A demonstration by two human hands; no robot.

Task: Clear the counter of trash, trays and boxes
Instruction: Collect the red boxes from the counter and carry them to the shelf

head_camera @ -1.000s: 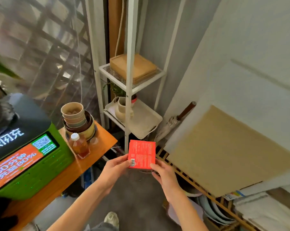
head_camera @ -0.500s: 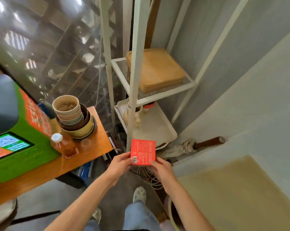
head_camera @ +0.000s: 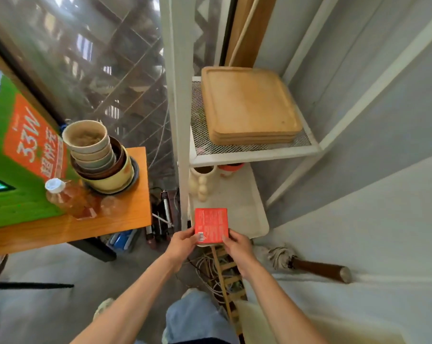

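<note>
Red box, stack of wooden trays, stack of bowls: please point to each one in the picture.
red box (head_camera: 211,222), head view, middle of its printed face
stack of wooden trays (head_camera: 247,105), head view, flat surface of the top tray
stack of bowls (head_camera: 86,137), head view, inside of the top bowl

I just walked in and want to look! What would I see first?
The bright red box jumps out, held by the left hand and right hand in front of the white rack's lower shelf. Next, the stack of bowls on the orange counter, beside a green machine. Wooden trays sit on the rack's mesh shelf.
</note>
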